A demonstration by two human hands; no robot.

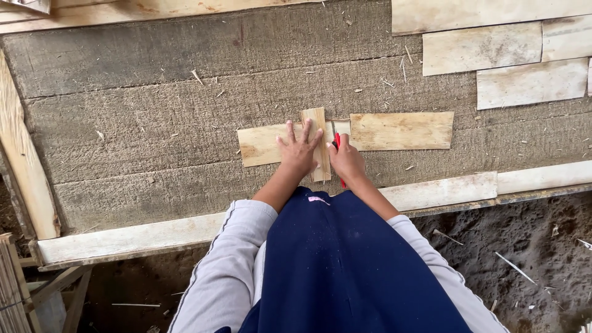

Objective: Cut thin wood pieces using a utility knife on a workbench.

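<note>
Long flat strip [370,132] lies crosswise on surface [154,123], mid-frame. Short strip [319,139] set upright across it. Left hand [298,150] flat on the crossing, left of short strip. Right hand [345,159] just right of it, pen [337,143] in grip, tip at strip's edge. Stacked offcuts [493,49] far right, behind. Edge rail [185,231] along near side.
</note>
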